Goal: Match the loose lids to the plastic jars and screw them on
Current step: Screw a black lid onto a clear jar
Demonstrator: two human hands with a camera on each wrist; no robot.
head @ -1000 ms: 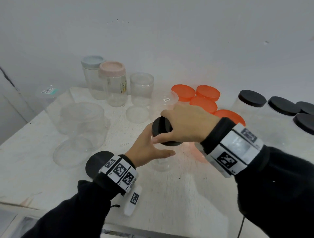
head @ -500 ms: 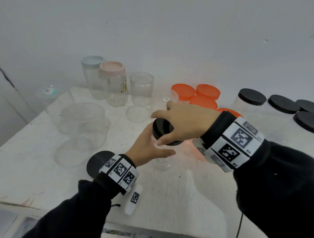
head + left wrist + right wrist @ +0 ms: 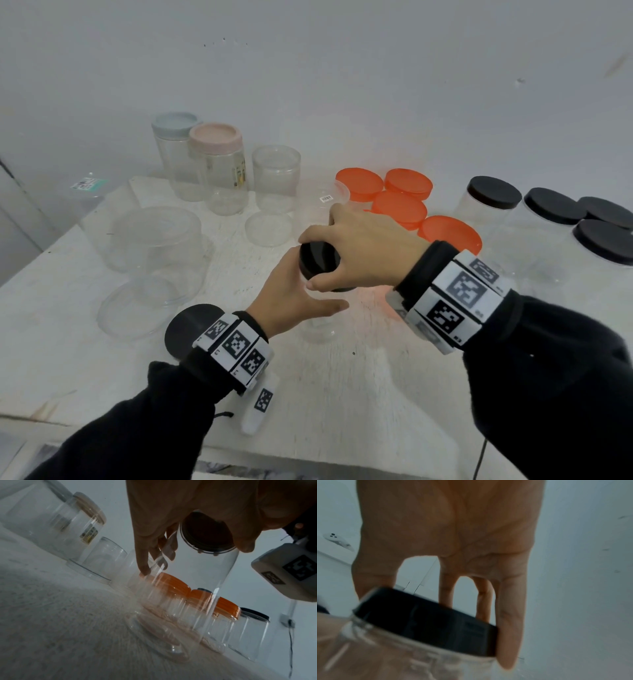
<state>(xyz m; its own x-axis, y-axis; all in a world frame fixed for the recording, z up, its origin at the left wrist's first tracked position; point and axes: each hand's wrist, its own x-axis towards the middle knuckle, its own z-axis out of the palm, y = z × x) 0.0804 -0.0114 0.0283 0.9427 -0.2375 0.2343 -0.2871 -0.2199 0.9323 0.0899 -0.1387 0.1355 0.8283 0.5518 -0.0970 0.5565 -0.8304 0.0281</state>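
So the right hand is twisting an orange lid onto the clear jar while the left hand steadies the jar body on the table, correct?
Not quite: the lid under the right hand is black, not orange, as the head and right wrist views show. The orange lids sit on other jars behind. The rest holds: the left hand steadies the clear jar on the table.

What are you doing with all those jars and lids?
A person is putting a black lid on a clear jar standing on the white table. The right hand grips the lid from above; the left hand steadies the jar's side. Orange-lidded jars and black-lidded jars stand behind. Another black lid lies loose by the left wrist.
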